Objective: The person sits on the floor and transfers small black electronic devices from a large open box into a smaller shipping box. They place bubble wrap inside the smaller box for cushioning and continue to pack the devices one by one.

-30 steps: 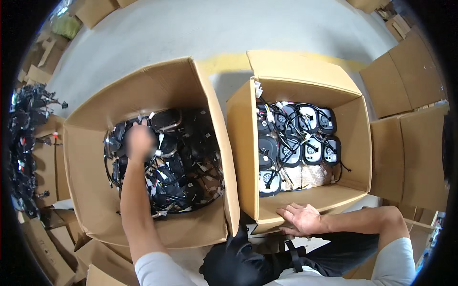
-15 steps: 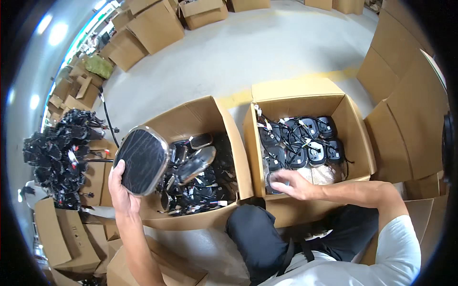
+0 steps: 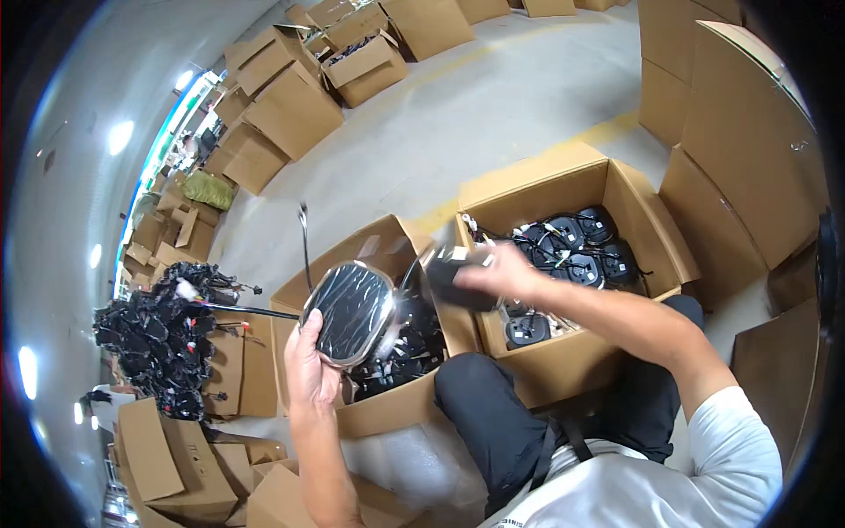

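My left hand (image 3: 312, 370) grips a glossy black rounded-square panel (image 3: 352, 308) with a silver rim and wrinkled clear film, thumb on its face, over the left carton (image 3: 352, 251). Closed on the edge of a dark rounded housing (image 3: 444, 282), my right hand (image 3: 506, 273) is above the adjoining walls of the two cartons. Motion blurs that housing; a thin cable seems to hang from it. Inside the left carton lie black parts with cables (image 3: 409, 352). Rows of black housings (image 3: 581, 268) with wires and white connectors fill part of the right carton (image 3: 546, 185).
A heap of black cabled parts (image 3: 158, 339) stands at the left, with a cable reaching toward the panel. Open cartons (image 3: 180, 462) sit at the lower left; more cartons (image 3: 295, 110) line the far floor. Tall cardboard (image 3: 739, 132) rises on the right.
My right hand has lifted a dark housing out of the right carton and carried it left, toward the panel. The view has shifted; my left hand still holds the panel.
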`<control>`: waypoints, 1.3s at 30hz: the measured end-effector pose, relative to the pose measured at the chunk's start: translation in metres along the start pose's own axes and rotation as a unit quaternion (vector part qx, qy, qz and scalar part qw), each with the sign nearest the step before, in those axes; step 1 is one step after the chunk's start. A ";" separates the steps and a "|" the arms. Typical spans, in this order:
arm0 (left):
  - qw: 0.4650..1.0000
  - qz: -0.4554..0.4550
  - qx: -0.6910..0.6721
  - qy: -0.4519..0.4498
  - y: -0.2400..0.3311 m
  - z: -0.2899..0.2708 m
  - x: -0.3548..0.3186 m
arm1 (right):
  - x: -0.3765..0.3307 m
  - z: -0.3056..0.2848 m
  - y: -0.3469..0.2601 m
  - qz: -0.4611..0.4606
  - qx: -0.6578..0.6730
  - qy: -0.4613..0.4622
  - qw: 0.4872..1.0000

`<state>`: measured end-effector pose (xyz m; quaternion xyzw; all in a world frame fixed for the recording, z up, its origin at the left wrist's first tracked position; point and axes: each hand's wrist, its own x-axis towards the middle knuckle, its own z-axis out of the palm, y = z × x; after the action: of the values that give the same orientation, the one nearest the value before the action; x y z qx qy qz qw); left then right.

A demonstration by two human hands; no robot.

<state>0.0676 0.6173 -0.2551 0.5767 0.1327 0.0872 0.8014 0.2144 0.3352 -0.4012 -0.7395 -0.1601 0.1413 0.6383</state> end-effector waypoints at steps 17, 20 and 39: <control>0.953 -0.192 -0.154 -0.178 -0.148 0.052 0.031 | -0.067 -0.050 -0.045 -0.503 -0.353 -0.182 0.768; 0.952 -0.212 -0.113 -0.190 -0.147 0.064 0.023 | -0.063 -0.074 -0.056 -0.339 -0.199 -0.181 0.902; 0.943 -0.176 -0.137 -0.246 -0.179 0.118 0.169 | -0.011 -0.136 0.006 0.054 0.148 -0.168 0.973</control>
<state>0.2623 0.5027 -0.4084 0.4322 0.0174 -0.1825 0.8829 0.2604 0.2077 -0.3871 -0.6105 -0.2022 0.3195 0.6959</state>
